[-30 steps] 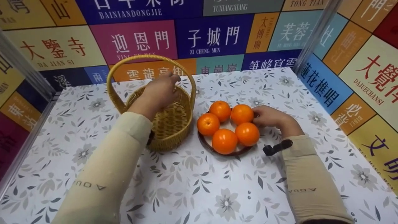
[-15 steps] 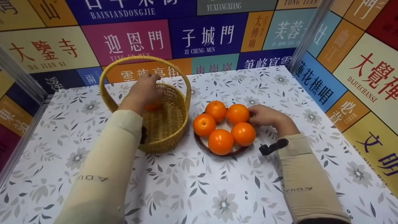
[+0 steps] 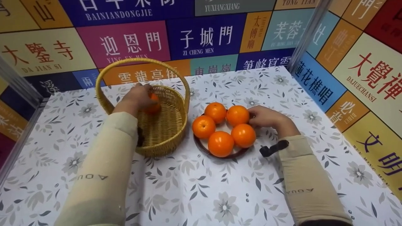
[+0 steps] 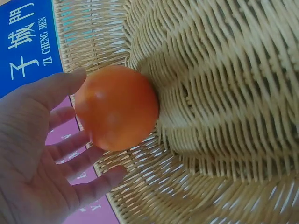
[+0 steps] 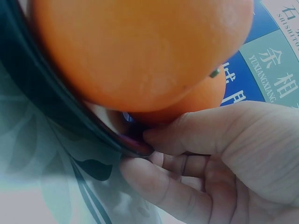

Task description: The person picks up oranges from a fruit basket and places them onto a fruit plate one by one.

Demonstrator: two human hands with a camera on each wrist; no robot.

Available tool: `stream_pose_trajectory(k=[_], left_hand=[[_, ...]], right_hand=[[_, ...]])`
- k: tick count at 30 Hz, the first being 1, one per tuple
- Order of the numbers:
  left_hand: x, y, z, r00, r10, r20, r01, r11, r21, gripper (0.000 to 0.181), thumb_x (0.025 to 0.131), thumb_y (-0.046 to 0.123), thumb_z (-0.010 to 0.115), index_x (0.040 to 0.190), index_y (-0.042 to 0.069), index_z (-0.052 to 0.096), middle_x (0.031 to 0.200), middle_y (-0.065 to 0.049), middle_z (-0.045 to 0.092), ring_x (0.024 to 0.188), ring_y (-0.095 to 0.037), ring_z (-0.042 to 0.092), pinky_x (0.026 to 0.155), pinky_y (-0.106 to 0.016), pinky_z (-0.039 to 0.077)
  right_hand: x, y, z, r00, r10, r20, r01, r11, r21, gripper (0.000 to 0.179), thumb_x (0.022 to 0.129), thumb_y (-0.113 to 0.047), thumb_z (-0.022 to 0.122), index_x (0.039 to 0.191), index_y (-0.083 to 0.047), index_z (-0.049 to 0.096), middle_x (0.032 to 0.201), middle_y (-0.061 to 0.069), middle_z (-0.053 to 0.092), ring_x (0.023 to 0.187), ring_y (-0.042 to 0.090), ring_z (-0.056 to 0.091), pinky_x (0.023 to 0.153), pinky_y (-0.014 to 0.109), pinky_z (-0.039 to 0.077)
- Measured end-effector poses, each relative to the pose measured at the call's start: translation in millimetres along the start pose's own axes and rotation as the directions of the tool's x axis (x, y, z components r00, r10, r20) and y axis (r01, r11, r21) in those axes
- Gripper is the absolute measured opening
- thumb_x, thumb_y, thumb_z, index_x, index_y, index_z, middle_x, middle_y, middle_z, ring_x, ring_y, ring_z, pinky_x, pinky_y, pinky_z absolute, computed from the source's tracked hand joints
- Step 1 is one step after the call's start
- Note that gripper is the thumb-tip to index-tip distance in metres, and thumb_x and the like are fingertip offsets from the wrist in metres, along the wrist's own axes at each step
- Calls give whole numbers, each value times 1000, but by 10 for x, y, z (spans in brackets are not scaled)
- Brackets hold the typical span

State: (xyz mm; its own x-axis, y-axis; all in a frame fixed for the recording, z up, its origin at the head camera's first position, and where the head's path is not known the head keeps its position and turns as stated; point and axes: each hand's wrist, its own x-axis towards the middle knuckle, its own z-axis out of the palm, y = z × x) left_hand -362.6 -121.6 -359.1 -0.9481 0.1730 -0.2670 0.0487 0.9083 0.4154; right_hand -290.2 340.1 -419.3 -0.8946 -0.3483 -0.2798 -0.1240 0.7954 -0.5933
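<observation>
- Left of centre in the head view, the left hand (image 3: 137, 97) reaches down into the wicker basket (image 3: 163, 138), under its arched handle (image 3: 108, 70).
- Its fingers lie loosely spread around an orange (image 3: 153, 106); in the left wrist view the thumb and fingertips (image 4: 70, 81) touch the orange (image 4: 117, 107), but the palm is open rather than clenched.
- That orange rests against the woven inner wall of the basket (image 4: 224, 93), filling the upper left of the wrist frame.
- Right of centre in the head view, the right hand (image 3: 267, 116) sits at the far right edge of a dark plate (image 3: 220, 156).
- Its fingers (image 5: 187, 135) curl around the plate rim (image 5: 56, 112) in the right wrist view, thumb above and fingers beneath, pinching it.
- Four oranges (image 3: 220, 143) lie clustered on the plate, touching one another, just beside the basket.
- Both stand on a floral tablecloth (image 3: 194, 194), with coloured sign panels (image 3: 201, 36) across the top of the frame.
- Cream sleeves (image 3: 100, 175) cover both forearms.
</observation>
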Motion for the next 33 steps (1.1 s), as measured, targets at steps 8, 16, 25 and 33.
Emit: stream_pose_trajectory(k=[8, 16, 25, 33], left_hand=[[-11, -33, 128, 997, 62, -43, -60, 997, 42, 74, 91, 26, 71, 157, 13, 41, 138, -21, 43, 118, -39, 49, 96, -56, 50], [26, -50, 193, 993, 79, -85, -75, 996, 48, 75, 89, 27, 74, 155, 13, 42, 142, -23, 40, 127, -43, 44, 101, -62, 48], [38, -36, 238, 991, 95, -91, -89, 994, 70, 75, 89, 27, 73, 155, 10, 40, 142, -26, 40, 130, -46, 42, 104, -63, 47], [33, -12, 218, 995, 84, -63, -78, 993, 91, 72, 93, 27, 71, 154, 7, 41, 144, -27, 37, 132, -47, 40, 104, -64, 46]], right_hand=[[6, -11, 12, 1000, -2, 17, 1, 999, 43, 27, 90, -8, 63, 116, -10, 72, 103, 7, 68, 86, 22, 60, 85, 36, 48], [7, -1, -4, 1000, 6, 3, -6, 1000, 15, 29, 91, -11, 63, 118, -12, 72, 108, 9, 69, 96, 26, 58, 93, 41, 44], [1, 19, 8, 1000, 10, 8, -10, 1000, 19, 29, 91, -9, 63, 118, -11, 73, 108, 9, 69, 94, 25, 59, 92, 40, 46], [10, -2, 6, 1000, 8, 5, -8, 1000, 14, 28, 90, -7, 62, 116, -11, 72, 103, 7, 69, 89, 24, 60, 88, 38, 47]])
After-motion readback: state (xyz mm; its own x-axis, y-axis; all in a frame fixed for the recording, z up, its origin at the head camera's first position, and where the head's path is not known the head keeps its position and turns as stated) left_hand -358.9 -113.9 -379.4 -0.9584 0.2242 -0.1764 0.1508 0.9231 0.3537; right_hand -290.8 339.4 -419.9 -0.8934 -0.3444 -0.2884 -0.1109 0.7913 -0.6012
